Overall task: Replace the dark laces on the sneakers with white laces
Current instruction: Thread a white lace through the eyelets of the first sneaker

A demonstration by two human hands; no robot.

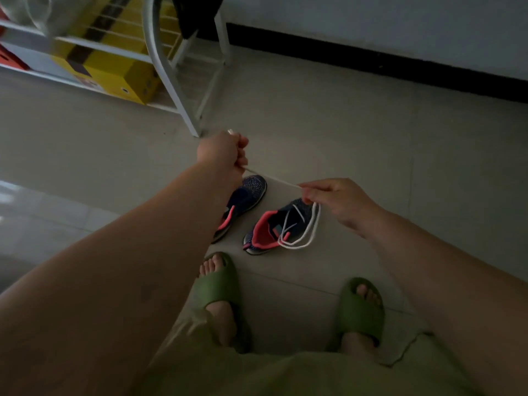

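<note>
Gripping a white lace taut between closed left hand and pinching right hand, over two sneakers on floor

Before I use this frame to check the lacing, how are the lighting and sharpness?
Head view: dim, flat indoor light with no glare; the white lace stretched between the left hand and right hand stands out, as do loops over the right sneaker. Wide-angle bending curves the white rack; the near forearms look soft and oversized.

Dim, murky indoor light; soft focus, wide-angle bending at edges.
</note>
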